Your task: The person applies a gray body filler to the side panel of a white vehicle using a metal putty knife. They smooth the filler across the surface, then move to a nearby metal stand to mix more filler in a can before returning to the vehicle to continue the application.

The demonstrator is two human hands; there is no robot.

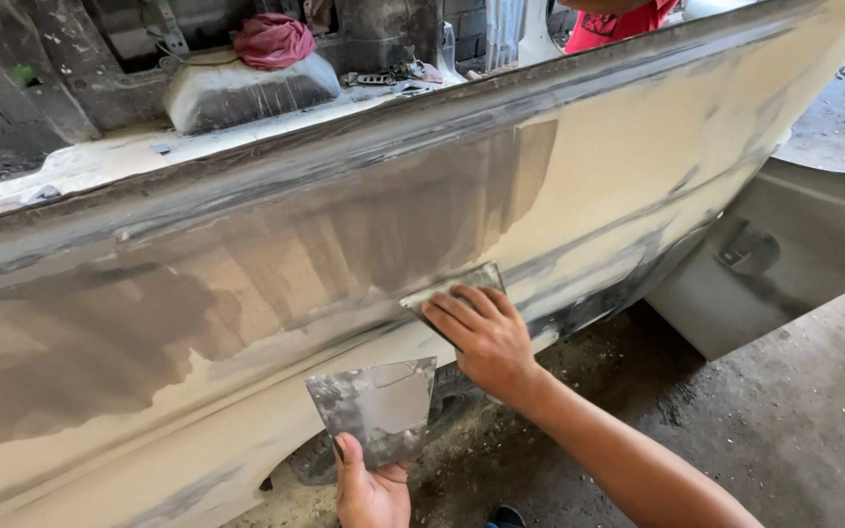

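Right hand fingers flat pressing thin metal spreader blade on putty-coated cream car panel, left hand below gripping grey square metal plate upright, dusty concrete floor right of forearm

Bare right forearm, no sleeve; fingers ringless (left hand likewise).

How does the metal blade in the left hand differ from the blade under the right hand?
The left hand holds its metal plate free in the air, away from the car panel; the right hand presses its spreader flat against it. The plate shows whole, the spreader mostly hidden. Both are grey and smeared.
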